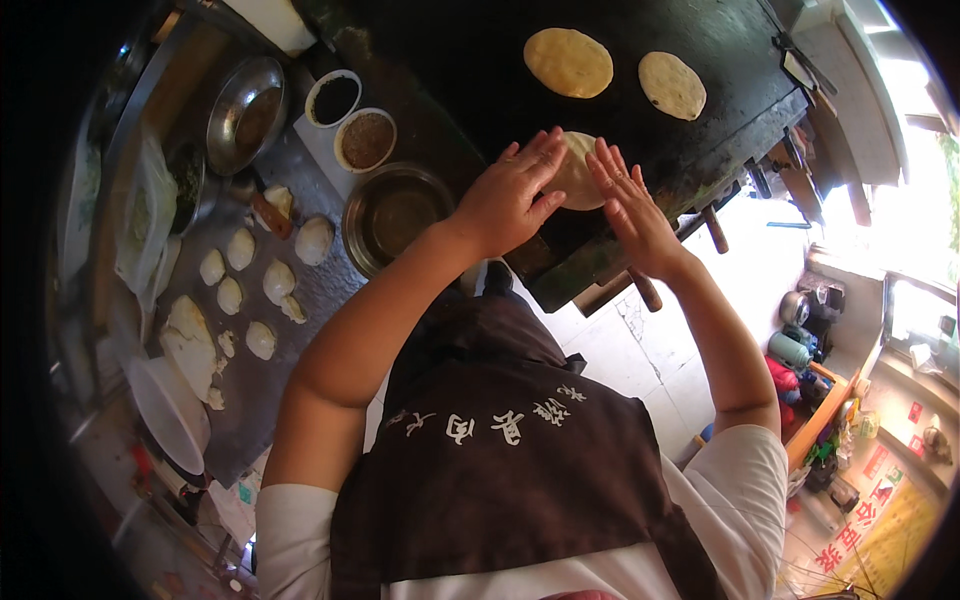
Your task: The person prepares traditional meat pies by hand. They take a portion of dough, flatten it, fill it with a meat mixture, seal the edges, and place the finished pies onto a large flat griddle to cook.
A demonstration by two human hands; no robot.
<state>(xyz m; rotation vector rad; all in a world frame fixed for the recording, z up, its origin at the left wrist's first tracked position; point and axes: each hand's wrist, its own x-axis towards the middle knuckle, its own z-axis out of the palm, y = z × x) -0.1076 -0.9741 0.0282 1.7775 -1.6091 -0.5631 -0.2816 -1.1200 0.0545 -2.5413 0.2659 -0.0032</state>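
A round of flat dough lies on the black griddle, close to its front edge. My left hand reaches over the dough's left side, its fingers stretched out. On the right side, my right hand also has its fingers extended at the rim of the dough. Both hands appear to touch it, though the exact contact is hard to tell. Farther back on the griddle are a golden flatbread and a smaller, paler flatbread.
Left of the griddle, a metal worktop bears several dough pieces, a larger dough lump and a rolling pin. Nearby stand a steel bowl, a cup of dark liquid and a cup of brown seasoning. Wooden handles jut from the griddle's front.
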